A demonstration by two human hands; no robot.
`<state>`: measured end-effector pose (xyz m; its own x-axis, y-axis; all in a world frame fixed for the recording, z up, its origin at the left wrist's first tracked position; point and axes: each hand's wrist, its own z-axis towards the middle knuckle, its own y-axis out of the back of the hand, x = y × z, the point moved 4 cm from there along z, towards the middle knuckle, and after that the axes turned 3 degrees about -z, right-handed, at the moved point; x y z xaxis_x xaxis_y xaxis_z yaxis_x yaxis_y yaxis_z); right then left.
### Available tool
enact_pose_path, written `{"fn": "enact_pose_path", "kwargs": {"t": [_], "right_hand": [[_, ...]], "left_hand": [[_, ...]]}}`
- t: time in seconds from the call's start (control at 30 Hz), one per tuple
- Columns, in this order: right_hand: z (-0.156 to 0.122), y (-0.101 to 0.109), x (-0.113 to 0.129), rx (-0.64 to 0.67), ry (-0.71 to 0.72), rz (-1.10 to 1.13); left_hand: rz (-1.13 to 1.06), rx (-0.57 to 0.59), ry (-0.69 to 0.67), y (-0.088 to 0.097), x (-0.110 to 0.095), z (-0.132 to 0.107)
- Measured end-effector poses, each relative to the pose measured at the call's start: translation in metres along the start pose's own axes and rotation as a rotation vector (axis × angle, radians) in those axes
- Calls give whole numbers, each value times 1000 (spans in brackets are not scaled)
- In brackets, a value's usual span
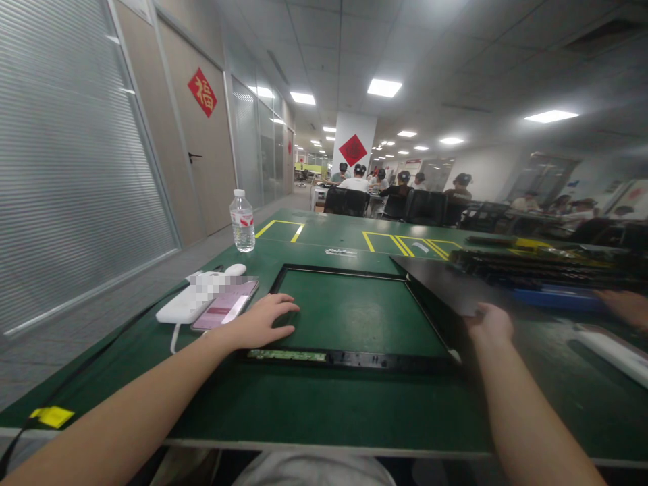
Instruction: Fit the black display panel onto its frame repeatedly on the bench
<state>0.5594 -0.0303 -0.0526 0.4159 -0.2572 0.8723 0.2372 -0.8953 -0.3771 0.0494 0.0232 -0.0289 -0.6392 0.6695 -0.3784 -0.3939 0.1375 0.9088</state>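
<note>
A black rectangular frame (385, 360) lies flat on the green table, with a strip of green circuit board (288, 355) along its near side. My left hand (266, 320) rests over the frame's left side, fingers stretched out and spread. On the right, my right hand (490, 327) is closed on the near edge of a thin dark flat panel (445, 287). That panel is tilted up over the frame's right side and is somewhat blurred. Through the frame the green tabletop shows.
Left of the frame lie a phone (225, 305) and a white power bank (185, 304) with a cable. A water bottle (243, 221) stands behind them. Dark stacked parts (506, 266), a blue piece (554, 297) and another person's hand (625, 307) are at right, near a white bar (615, 352).
</note>
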Motion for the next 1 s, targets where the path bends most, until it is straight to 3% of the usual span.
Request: {"fn": "enact_pose_path", "kwargs": {"t": [0.37,0.77,1.0], "right_hand": [[-7,0,-4,-34,-43,-39],[15,-1,-12,37,19,-107],[8,-1,-12,1,-54,-115]], "left_hand": [[24,0,-19,-3,2,1],[30,15,-7,-2,1,1],[57,57,4,-2,0,1]]}}
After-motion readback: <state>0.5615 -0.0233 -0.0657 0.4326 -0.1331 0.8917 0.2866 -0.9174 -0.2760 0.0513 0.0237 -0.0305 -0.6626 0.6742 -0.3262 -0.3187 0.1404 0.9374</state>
